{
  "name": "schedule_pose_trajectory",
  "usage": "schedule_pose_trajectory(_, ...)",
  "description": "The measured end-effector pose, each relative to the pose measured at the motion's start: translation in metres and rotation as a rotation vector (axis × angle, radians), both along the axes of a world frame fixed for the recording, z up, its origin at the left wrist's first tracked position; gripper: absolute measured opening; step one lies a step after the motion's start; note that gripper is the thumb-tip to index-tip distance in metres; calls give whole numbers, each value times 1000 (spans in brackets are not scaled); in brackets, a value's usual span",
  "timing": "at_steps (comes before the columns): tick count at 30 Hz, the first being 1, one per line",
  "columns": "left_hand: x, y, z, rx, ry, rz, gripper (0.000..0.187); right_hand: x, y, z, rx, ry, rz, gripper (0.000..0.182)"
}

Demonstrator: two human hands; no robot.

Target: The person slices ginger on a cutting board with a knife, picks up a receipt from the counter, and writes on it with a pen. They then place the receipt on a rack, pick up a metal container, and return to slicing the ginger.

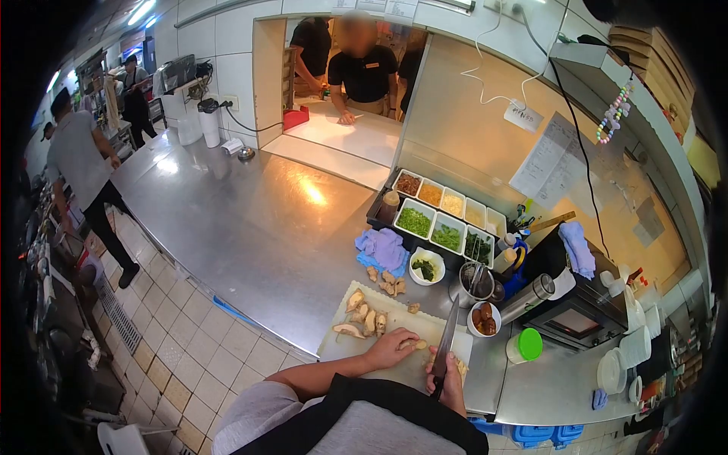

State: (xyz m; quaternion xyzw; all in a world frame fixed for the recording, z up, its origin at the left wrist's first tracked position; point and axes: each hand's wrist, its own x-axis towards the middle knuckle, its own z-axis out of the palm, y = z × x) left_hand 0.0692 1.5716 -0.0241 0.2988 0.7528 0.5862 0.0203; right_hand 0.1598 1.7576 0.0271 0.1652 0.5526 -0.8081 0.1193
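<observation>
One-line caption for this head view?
Left hand steadies food on a cutting board; right hand holds a knife.

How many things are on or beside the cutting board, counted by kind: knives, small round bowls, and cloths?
Knives: 1, held in the right hand
Small round bowls: 2
Cloths: 2
Total: 5

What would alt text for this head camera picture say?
A person's right hand holds a knife while the left hand steadies food on a cutting board, on a steel counter beside trays of toppings.
</observation>
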Motion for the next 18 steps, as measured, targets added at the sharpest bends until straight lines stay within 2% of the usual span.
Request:
schedule_pose_trajectory(8,0,-1,2,-12,0,-9,26,4,-14,1,149,29,-8,57)
schedule_pose_trajectory(18,0,-1,0,-28,9,-25,31,6,-15,-10,186,24,-28,58)
